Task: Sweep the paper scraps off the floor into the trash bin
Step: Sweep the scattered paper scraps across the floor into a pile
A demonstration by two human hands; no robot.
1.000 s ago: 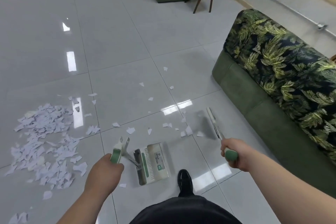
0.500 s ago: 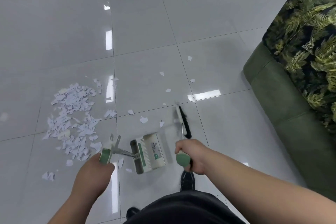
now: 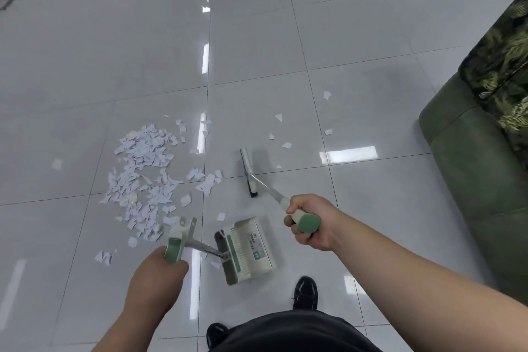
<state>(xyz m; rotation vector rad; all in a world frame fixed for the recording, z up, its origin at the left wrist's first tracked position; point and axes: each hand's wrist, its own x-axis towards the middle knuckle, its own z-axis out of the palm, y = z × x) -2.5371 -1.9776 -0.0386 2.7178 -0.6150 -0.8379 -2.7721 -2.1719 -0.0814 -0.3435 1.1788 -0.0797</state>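
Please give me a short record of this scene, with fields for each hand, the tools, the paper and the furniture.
left hand: grips the dustpan handle
right hand: grips the broom handle
dustpan: on the floor near the feet
broom head: on the tiles, right of the pile
paper pile: heaped on the left
loose scraps: scattered beyond the broom head
sofa: green, at the right edge
trash bin: not in view

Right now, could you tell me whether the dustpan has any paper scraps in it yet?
Apparently empty: the visible inside of the dustpan shows no scraps; the paper pile lies on the floor.
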